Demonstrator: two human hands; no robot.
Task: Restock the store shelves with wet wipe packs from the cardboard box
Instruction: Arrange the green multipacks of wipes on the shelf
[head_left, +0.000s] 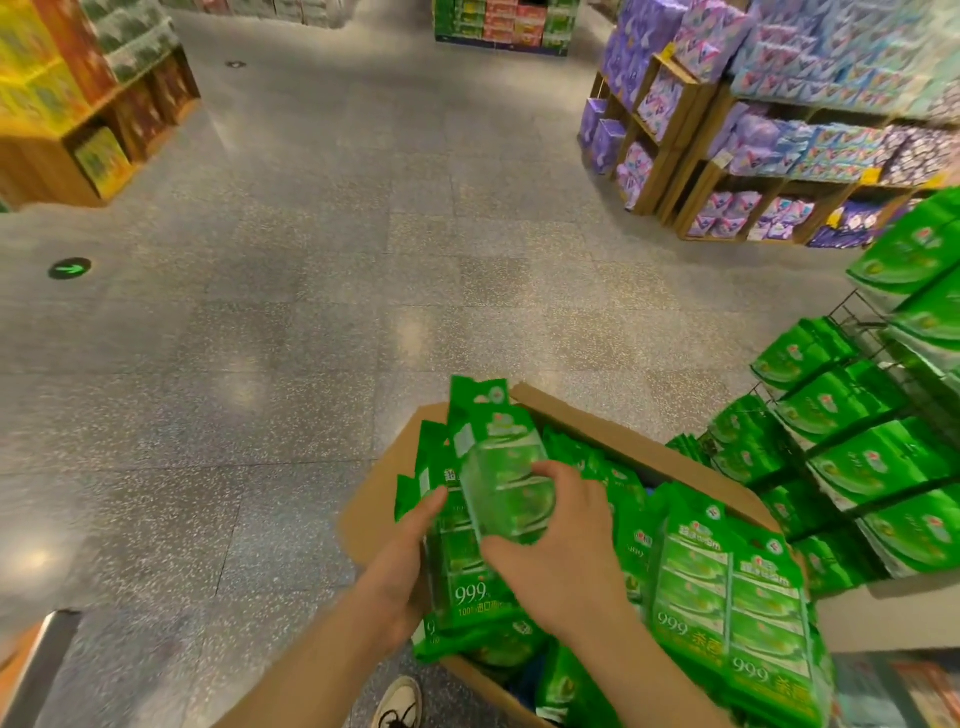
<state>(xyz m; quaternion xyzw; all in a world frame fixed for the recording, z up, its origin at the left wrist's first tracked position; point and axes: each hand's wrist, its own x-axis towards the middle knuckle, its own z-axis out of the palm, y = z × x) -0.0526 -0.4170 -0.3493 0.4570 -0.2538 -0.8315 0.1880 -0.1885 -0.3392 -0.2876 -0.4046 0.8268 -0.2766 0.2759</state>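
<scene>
While gripped, pack (498, 467) between hands (561, 551)

I stand on a grey speckled floor (322, 291) of large tiles, glossy enough to throw back soft patches of ceiling light at centre and lower left. A round green arrow sticker (69, 268) sits on the floor at the left edge. In the upper left of the frame is a wooden display stand (62, 150) stacked with yellow and red boxes. In the upper right, wooden shelves (670, 135) carry purple and pale blue packets. At the top centre, far down the aisle, another display (501, 26) shows green and red goods, blurred.
</scene>
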